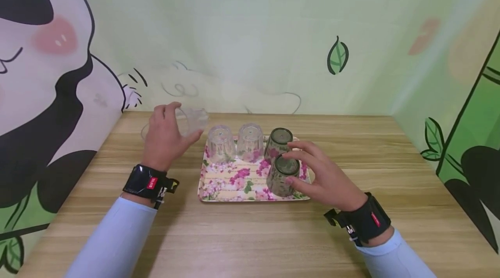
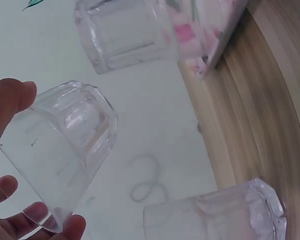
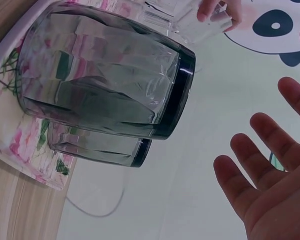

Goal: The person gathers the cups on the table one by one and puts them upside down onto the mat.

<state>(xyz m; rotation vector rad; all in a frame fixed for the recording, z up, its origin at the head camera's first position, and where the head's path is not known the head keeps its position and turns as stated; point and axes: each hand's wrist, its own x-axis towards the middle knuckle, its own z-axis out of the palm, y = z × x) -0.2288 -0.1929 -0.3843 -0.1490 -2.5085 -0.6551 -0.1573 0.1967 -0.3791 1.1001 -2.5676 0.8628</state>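
Note:
My left hand (image 1: 163, 137) grips a clear drinking glass (image 2: 59, 145) above the table, tilted on its side with its base toward the tray. Another clear glass (image 2: 215, 215) stands upright on the table, mostly hidden behind that hand in the head view. On a floral tray (image 1: 226, 184), two clear glasses (image 1: 221, 144) (image 1: 251, 142) stand upside down at the back. Two smoky grey glasses, a rear one (image 1: 279, 141) and a front one (image 1: 283, 178), are upside down on its right side. My right hand (image 1: 330, 178) is beside the front grey glass, fingers spread and apart from it.
The wooden table (image 1: 250, 234) extends in front of the tray and to both sides. Behind it hangs a pale green backdrop (image 1: 250, 43) with a printed panda (image 1: 39, 74) and leaves. Black bands with small cameras circle both wrists.

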